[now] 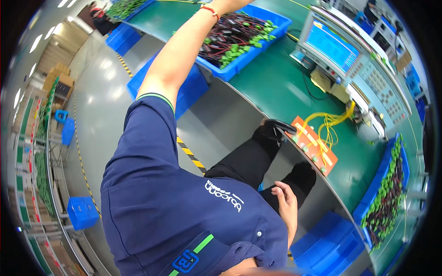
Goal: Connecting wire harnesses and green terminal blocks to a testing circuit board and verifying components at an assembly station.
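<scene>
From where I stand, the left hand (230,4) is stretched over the dark cable assemblies with green caps (230,39) lying heaped in a blue plastic bin (282,26). Its fingers run out of sight, so I can't tell how far they're spread or whether they have hold of anything. The right hand (287,202) hangs by the thigh, loosely curled and empty.

With leads this tangled, I'd tease one assembly free by its body rather than tug, and bring in that idle hand to hold back its neighbours.

Closer to the knees, yellow fibre cords (329,124) loop over an orange panel (317,147) at the bench edge; a sleeve or trailing lead could snag there. Behind sits a test instrument (334,46), and farther right another loaded blue bin (364,202).
</scene>
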Demonstrator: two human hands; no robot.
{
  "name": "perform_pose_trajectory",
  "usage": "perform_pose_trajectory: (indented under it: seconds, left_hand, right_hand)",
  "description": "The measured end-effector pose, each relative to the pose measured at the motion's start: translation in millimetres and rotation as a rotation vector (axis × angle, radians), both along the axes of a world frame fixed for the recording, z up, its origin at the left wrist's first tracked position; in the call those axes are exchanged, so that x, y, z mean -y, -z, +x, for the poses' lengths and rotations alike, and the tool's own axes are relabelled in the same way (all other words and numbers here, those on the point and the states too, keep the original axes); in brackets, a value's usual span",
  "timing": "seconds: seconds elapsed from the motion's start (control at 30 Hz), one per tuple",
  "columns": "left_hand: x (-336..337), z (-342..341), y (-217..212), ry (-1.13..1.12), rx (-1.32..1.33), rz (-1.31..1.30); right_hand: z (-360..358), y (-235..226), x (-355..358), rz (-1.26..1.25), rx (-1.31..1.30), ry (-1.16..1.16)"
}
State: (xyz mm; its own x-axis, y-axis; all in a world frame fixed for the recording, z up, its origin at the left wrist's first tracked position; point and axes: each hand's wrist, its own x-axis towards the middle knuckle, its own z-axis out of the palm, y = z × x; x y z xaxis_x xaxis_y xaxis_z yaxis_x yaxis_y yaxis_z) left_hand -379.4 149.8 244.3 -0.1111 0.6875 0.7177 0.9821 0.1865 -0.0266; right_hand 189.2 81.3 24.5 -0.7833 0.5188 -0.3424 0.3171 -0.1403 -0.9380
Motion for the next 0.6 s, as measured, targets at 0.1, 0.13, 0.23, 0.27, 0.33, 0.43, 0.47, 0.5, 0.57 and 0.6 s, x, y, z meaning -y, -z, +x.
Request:
perform_pose_trajectory:
  seconds: [0.1,0.13,0.23,0.27,0.33,0.43,0.47,0.5,0.57,0.6]
  left_hand:
    - [-13.2,32.3,48.8,-0.002,0.254,-0.281]
    - [-26.6,36.2,65.2,-0.033,0.326,-0.393]
    - [-28.9,-41.4,118.7,0.077,0.423,-0.523]
    - [-32.6,-51.0,132.2,0.331,0.467,-0.373]
    - [-42.3,-29.1,118.8,0.212,0.541,-0.398]
    - [-22.8,-30.4,101.1,0.205,0.414,-0.277]
    - [-8.9,-20.0,98.5,0.238,0.508,-0.256]
    - [3.5,8.7,88.1,0.186,0.511,-0.288]
    - [4.9,61.6,75.0,0.278,0.470,-0.285]
    - [16.6,81.6,67.5,0.301,0.415,-0.278]
  right_hand:
    - [12.5,-2.0,-1.6,0.061,0.048,0.057]
    - [18.6,-5.1,-3.6,0.127,0.064,0.042]
    - [33.6,-36.1,-25.5,0.251,0.017,0.089]
    - [48.3,-50.3,-40.3,0.258,0.013,0.135]
    - [77.3,-97.1,-62.4,0.356,-0.016,0.378]
    - [129.2,-134.0,-104.6,0.781,-0.044,0.728]
    - [145.6,-143.0,-118.8,0.793,0.009,0.857]
    - [164.4,-156.0,-131.4,0.885,0.075,0.919]
    - [224.2,-138.0,-166.4,0.909,0.178,1.011]
    - [238.7,-134.3,-178.4,0.917,0.187,1.015]
